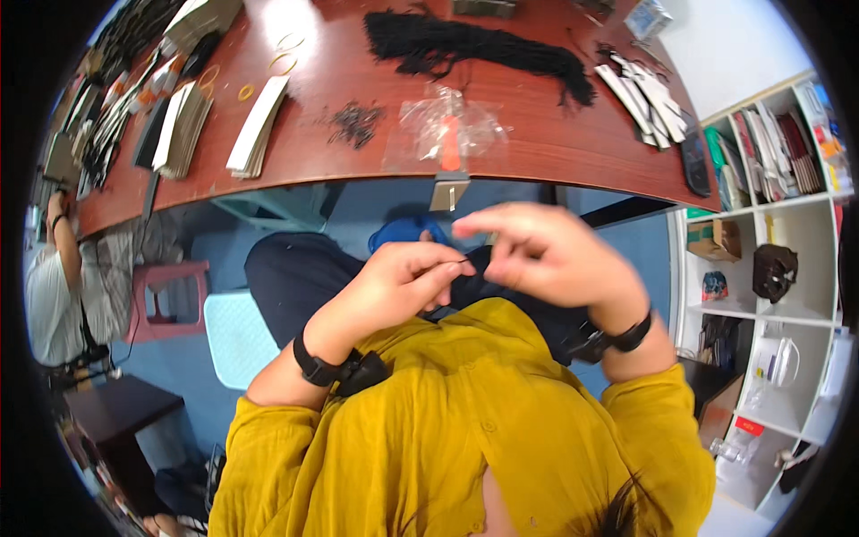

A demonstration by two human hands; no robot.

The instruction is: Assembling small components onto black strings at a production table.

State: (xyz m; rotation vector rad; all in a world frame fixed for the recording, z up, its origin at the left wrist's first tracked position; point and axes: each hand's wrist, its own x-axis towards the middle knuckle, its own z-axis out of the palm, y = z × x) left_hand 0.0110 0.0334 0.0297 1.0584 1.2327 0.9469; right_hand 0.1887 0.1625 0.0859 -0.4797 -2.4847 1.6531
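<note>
My left hand [407,276] is held above my lap, thumb and forefinger pinched together. A tiny dark bit shows at its fingertips, too small to name. Just to the right is my right hand [541,255], somewhat blurred, its fingers apart and nothing visible in them. Both hands are in front of the table's near edge. Closest on the table are crinkled clear plastic bags [479,134] and a flat orange piece [450,143]. Below them, a small tan block [449,193] sticks out at the edge. Left of the bags lies a scatter of small black pieces [355,123].
A long bundle of black cords [483,52] lies across the red-brown table [313,161]. Stacks of white strips [259,125] stand left; more white strips [642,98] lie right. White shelves [761,304] rise on the right. A co-worker's arm [64,237] is at far left.
</note>
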